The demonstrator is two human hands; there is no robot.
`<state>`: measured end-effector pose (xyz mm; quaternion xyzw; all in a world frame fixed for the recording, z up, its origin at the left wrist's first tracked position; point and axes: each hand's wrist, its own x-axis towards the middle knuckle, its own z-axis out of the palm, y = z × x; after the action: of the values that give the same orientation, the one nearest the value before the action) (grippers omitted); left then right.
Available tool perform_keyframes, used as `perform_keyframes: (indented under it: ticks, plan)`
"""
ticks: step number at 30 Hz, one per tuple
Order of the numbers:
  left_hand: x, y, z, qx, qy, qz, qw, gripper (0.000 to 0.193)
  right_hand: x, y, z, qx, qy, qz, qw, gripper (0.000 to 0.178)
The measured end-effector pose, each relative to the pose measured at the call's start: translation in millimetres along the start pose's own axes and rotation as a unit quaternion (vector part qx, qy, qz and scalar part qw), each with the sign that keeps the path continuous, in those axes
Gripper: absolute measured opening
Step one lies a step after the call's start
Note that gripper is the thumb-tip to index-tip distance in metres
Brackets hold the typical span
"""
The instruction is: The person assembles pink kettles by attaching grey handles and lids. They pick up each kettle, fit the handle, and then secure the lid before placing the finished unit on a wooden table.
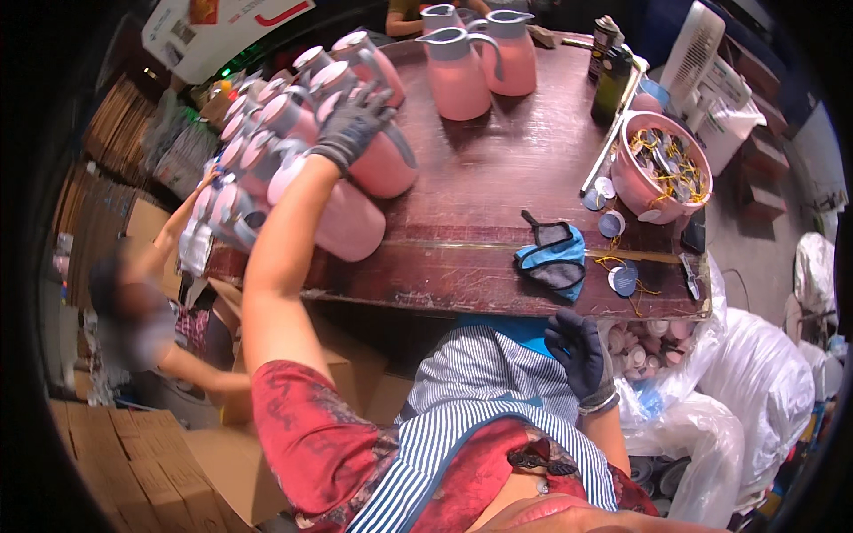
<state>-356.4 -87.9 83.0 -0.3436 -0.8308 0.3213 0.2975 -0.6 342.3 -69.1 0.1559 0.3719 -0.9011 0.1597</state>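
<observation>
My left hand [355, 126], in a grey glove, reaches across to the crowded pink jugs at the left of the table. Its fingers are stretched out and spread over the top of a pink jug [386, 164] with a grey handle, lying tilted in the group. Another pink jug [345, 222] lies on its side under my left forearm, its base toward me. My right hand [576, 354], in a dark glove, hangs just below the table's front edge by my striped apron [480, 369]. Its fingers are loosely bent, with nothing seen in them.
Upright pink jugs [458, 80] stand at the back of the dark red table [524, 169]. At right are a pink bucket [626, 182] of round tags, a spray can [602, 44] and a blue-grey mask [555, 259]. A co-worker [147, 315] reaches toward the jugs from the left, beside cartons [133, 462].
</observation>
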Motion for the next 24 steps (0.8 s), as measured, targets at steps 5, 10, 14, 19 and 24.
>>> perform_keyframes:
  ticks: [5, 10, 14, 19, 24]
  plan:
    - [168.4, 14.2, -56.4, -0.104, -0.413, 0.042, 0.904, 0.080, 1.2, -17.7, -28.1, -0.045, 0.099, -0.037, 0.993, 0.048]
    - [217.2, -48.2, 65.5, -0.262, 0.049, -0.064, 0.962, 0.057, -9.2, -38.5, -55.7, -0.186, 0.011, 0.058, 0.981, 0.052]
    - [296.7, -5.6, 181.9, -0.288, 0.103, -0.091, 0.948, 0.059, -41.6, -47.8, -110.8, -0.168, 0.054, 0.110, 0.978, 0.048]
    - [274.4, 39.9, 157.2, -0.198, 0.014, -0.188, 0.962, 0.071, -53.2, -36.9, -219.9, -0.622, 0.447, 0.104, 0.634, 0.038]
    - [175.4, 48.3, 114.7, -0.051, -0.014, -0.280, 0.959, 0.059, 37.2, -35.2, -357.3, -0.521, 0.495, -0.101, 0.688, 0.073]
